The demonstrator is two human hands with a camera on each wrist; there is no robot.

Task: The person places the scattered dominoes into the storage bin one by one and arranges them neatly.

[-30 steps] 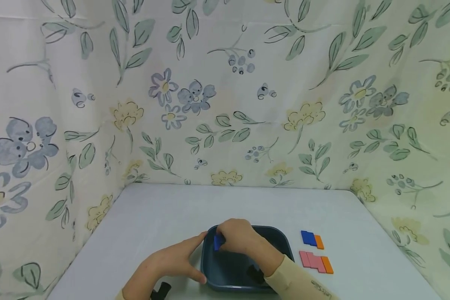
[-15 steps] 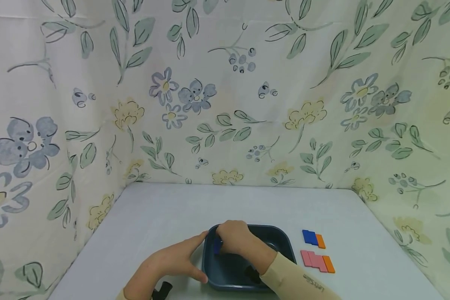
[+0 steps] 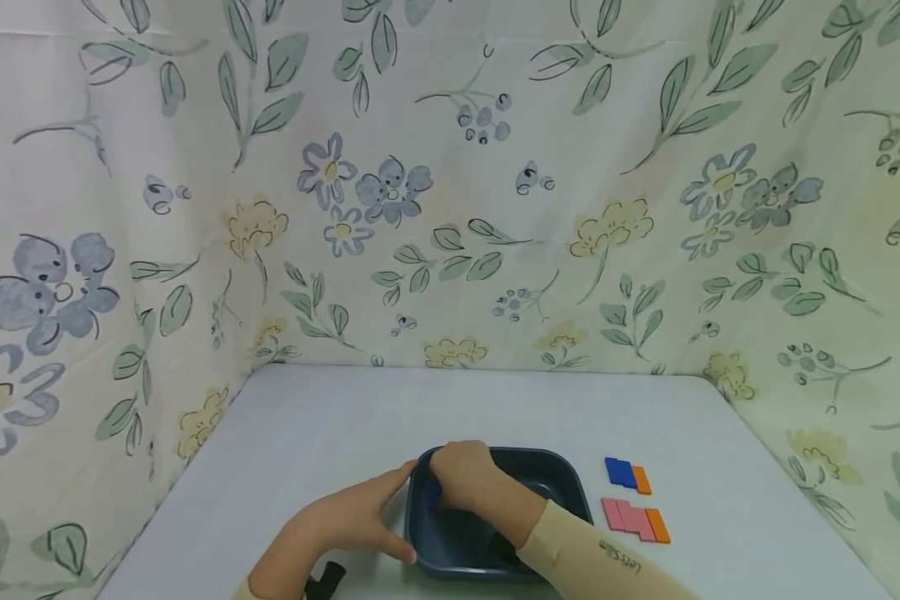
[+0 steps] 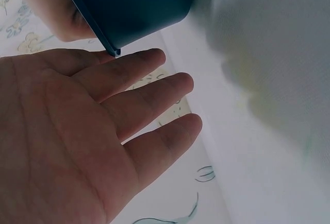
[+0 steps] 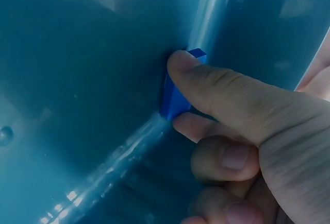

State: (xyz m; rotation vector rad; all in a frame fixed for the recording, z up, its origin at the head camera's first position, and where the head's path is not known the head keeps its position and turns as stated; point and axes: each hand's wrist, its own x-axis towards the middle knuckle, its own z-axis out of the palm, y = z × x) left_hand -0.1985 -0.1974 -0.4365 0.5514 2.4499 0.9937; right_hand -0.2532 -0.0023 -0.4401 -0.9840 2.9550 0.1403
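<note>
My right hand point(image 3: 463, 477) reaches into the back left corner of a dark blue-green plastic tub point(image 3: 457, 546). In the right wrist view its thumb and a finger pinch a small flat blue tile point(image 5: 177, 98), low in the tub's corner. In the head view most of this tile is hidden by the hand. The left hand point(image 3: 348, 518) spreads along the tub's left side, its thumb at the front left corner and its forefinger at the back left rim. In the left wrist view the other fingers stretch out straight beside the tub.
Right of the tub on the white table point(image 3: 330, 417) lie blue tiles point(image 3: 619, 472) with an orange tile point(image 3: 642, 480) beside them. In front of these is a row of pink tiles point(image 3: 627, 518) ending in another orange tile point(image 3: 657, 526). A floral cloth point(image 3: 450, 283) hangs behind and at the sides.
The right hand has moved slightly deeper into the tub's corner with the blue tile, which shows less in the head view. The left hand has stayed in place.
</note>
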